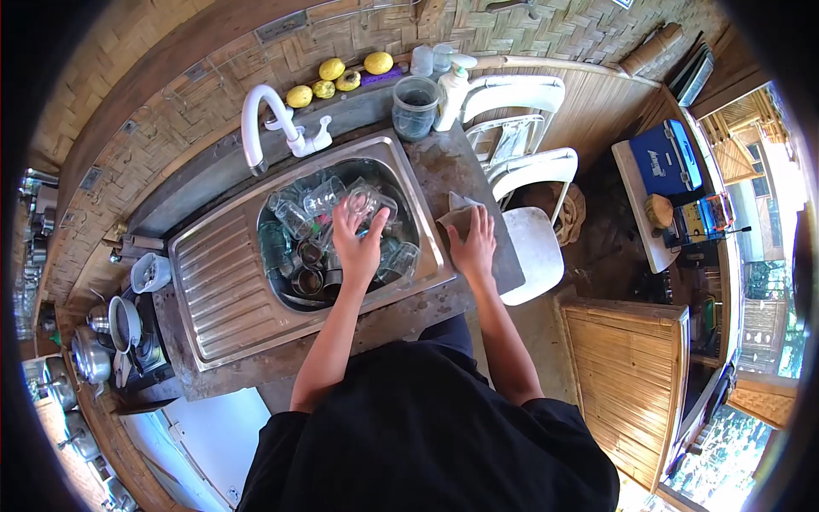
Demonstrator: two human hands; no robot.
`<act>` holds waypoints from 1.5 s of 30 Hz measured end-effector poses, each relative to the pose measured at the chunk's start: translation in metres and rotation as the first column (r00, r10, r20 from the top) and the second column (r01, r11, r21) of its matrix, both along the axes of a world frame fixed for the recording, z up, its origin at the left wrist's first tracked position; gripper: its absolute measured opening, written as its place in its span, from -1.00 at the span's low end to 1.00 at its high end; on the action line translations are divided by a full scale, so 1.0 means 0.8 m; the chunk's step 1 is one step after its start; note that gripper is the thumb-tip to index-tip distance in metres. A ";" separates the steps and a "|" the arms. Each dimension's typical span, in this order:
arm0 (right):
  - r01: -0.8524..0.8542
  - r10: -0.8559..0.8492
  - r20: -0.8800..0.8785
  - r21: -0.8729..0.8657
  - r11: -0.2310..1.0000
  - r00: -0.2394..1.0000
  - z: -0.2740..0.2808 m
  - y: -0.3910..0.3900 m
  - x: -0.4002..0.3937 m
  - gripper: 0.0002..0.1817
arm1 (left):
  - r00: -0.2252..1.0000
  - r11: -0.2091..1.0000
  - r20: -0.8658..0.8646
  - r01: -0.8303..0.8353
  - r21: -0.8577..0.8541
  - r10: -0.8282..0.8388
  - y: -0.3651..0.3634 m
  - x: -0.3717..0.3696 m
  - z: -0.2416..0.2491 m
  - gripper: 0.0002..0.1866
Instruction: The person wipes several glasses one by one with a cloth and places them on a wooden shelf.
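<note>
My left hand (358, 243) is over the right part of the sink bowl, fingers spread, with nothing held in it. Below and around it, glasses (322, 198) and metal cups (307, 280) are piled in the steel sink (230, 340). My right hand (473, 243) lies to the right of the sink, fingers apart, at a greyish-brown cloth (458, 220) on the dark counter. Its palm side is hidden from view.
A white faucet (294, 141) rises behind the sink. At the back stand a clear container (415, 109), a pump bottle (451, 98) and yellow fruits (378, 63). White chairs (533, 247) are beyond the counter's right edge. Pots (91, 354) sit at the left.
</note>
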State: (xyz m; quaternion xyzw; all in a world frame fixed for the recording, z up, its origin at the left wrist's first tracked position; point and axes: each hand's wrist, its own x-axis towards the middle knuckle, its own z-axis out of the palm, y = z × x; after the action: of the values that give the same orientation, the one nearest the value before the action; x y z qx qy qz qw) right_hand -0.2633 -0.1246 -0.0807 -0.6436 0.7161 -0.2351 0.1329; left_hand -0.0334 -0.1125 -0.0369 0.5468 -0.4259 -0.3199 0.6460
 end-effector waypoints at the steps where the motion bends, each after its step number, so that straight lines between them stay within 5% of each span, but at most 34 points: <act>1: 0.015 -0.009 0.071 -0.084 0.996 0.997 -0.008 0.002 -0.004 -0.23 | 0.997 1.000 -0.074 -0.012 0.014 0.013 0.004 -0.005 0.001 -0.34; 3: 0.057 -0.004 0.214 -0.243 0.968 0.977 -0.013 0.001 -0.007 -0.24 | 0.990 0.997 -0.133 -0.034 0.064 0.042 0.016 -0.010 0.000 -0.34; 4: 0.087 -0.058 0.110 -0.278 0.957 0.992 -0.010 0.003 -0.012 -0.23 | 0.985 0.995 -0.159 -0.052 0.083 0.065 0.023 -0.010 -0.002 -0.35; 7: 0.255 -0.260 0.281 0.053 0.965 0.924 0.007 0.006 -0.015 -0.28 | 0.977 0.992 -0.203 -0.046 0.113 0.069 0.034 -0.010 0.000 -0.36; 10: 0.199 -0.259 0.235 0.252 0.947 0.937 0.015 -0.011 -0.023 -0.37 | 0.963 0.990 -0.258 -0.051 0.132 0.084 0.045 -0.015 0.008 -0.39; 11: 0.146 -0.213 0.362 0.204 0.968 0.907 0.018 -0.011 -0.023 -0.41 | 0.945 0.991 -0.321 -0.025 0.128 0.065 0.047 -0.014 0.013 -0.38; 14: 0.036 0.016 0.725 -0.056 0.998 0.688 0.018 -0.007 -0.013 -0.57 | 0.901 0.989 -0.432 0.024 0.144 0.041 0.056 -0.006 0.023 -0.44; 17: 0.043 0.148 0.873 -0.190 0.981 0.465 0.082 0.028 0.032 -0.61 | 0.772 0.969 -0.636 0.165 0.187 -0.009 0.073 0.013 0.038 -0.47; 18: 0.011 0.059 0.894 -0.071 0.997 0.445 0.106 0.049 0.046 -0.60 | 0.740 0.963 -0.672 0.190 0.190 -0.013 0.076 0.016 0.041 -0.49; 21: 0.003 0.153 0.844 -0.181 0.984 0.514 0.124 0.104 0.110 -0.58 | 0.630 0.951 -0.775 0.266 0.160 -0.046 0.090 0.022 0.045 -0.50; 23: -0.181 0.416 0.588 -0.416 0.891 0.694 0.138 0.133 0.141 -0.54 | 0.544 0.950 -0.839 0.275 0.147 -0.028 0.098 0.020 0.047 -0.63; 24: -0.225 0.308 0.753 -0.215 0.950 0.581 0.135 0.150 0.153 -0.51 | 0.480 0.937 -0.875 0.328 0.122 -0.055 0.102 0.027 0.044 -0.64; 25: -0.267 0.389 0.692 -0.283 0.921 0.608 0.133 0.160 0.159 -0.49 | 0.414 0.920 -0.907 0.379 0.094 -0.078 0.107 0.035 0.041 -0.64; 27: -0.361 0.488 0.595 -0.327 0.873 0.639 0.137 0.170 0.166 -0.53 | 0.470 0.920 -0.881 0.324 0.219 0.044 0.115 0.049 0.036 -0.60; 30: -0.362 0.257 0.850 -0.085 0.928 0.460 0.132 0.184 0.170 -0.52 | 0.553 0.933 -0.824 0.217 0.287 0.125 0.129 0.067 0.035 -0.61; 31: -0.333 0.255 0.806 -0.077 0.940 0.534 0.131 0.180 0.166 -0.55 | 0.542 0.939 -0.820 0.154 0.309 0.181 0.134 0.069 0.038 -0.60; 33: -0.245 -0.166 0.984 0.176 0.953 0.063 0.134 0.175 0.162 -0.68 | 0.511 0.936 -0.810 0.030 0.352 0.288 0.142 0.071 0.048 -0.59; 38: -0.017 -0.096 0.992 0.095 0.995 -0.080 0.125 0.146 0.162 -0.68 | 0.503 0.937 -0.816 0.035 0.347 0.284 0.163 0.089 0.034 -0.62; 45: 0.089 0.042 0.950 -0.015 0.996 -0.309 0.168 0.132 0.190 -0.50 | 0.228 0.937 -0.944 0.202 0.284 0.237 0.173 0.078 0.008 -0.56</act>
State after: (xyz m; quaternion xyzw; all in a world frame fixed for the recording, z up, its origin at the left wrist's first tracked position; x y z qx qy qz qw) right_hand -0.1111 -0.0188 0.0539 -0.1784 0.3160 -0.6901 0.6261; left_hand 0.0290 0.0257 -0.0302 0.3377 0.1388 -0.6518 0.6648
